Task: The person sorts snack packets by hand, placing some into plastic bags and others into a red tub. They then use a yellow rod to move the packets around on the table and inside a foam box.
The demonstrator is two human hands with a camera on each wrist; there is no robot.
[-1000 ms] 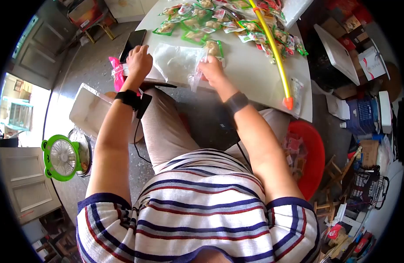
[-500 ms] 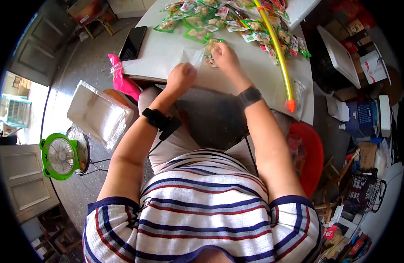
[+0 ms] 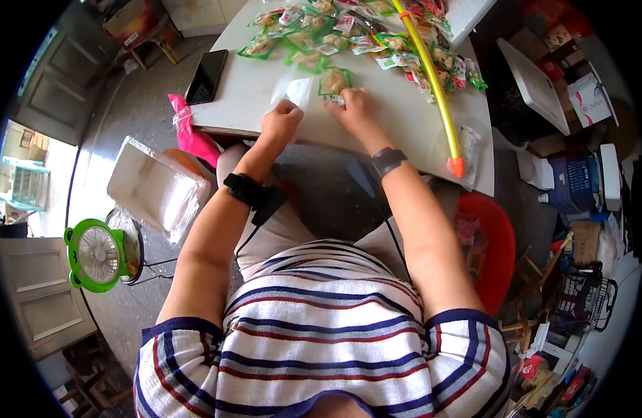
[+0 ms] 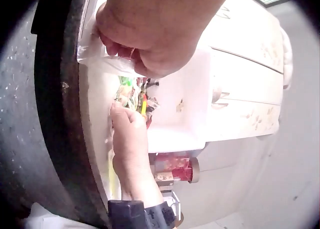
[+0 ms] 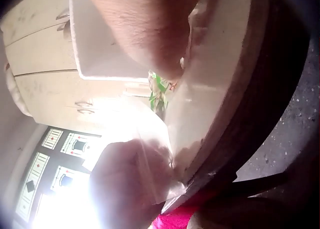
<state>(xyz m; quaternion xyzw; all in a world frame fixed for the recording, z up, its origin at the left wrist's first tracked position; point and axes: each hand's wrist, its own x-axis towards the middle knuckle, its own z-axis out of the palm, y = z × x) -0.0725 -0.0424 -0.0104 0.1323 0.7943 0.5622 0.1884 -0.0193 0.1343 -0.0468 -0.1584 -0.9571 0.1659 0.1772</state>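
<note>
Near the table's front edge, my left hand (image 3: 282, 121) grips a clear plastic bag (image 3: 294, 90) with curled fingers. The bag also shows as a thin film (image 4: 118, 64) under that hand in the left wrist view. To its right, my right hand (image 3: 358, 111) pinches the near end of a small green-edged clear packet (image 3: 334, 81) with pale, lumpy food inside. This packet lies on the white table (image 3: 411, 129), its near end partly hidden by the fingers. In the right wrist view, glare washes out much of the left hand (image 5: 130, 176) and bag.
A pile of similar packets (image 3: 314, 31) spreads across the back, with a yellow tube (image 3: 432, 76) over its right side. At left are a black phone (image 3: 207, 76) and pink plastic bag (image 3: 193, 136). A foam box (image 3: 150, 177), green fan (image 3: 98, 254) and red basin (image 3: 499, 240) flank my legs.
My left hand has moved right from beside the phone and now grips the clear bag. My right hand has let go of the bag, reached to the packet, and drawn slightly back toward me.
</note>
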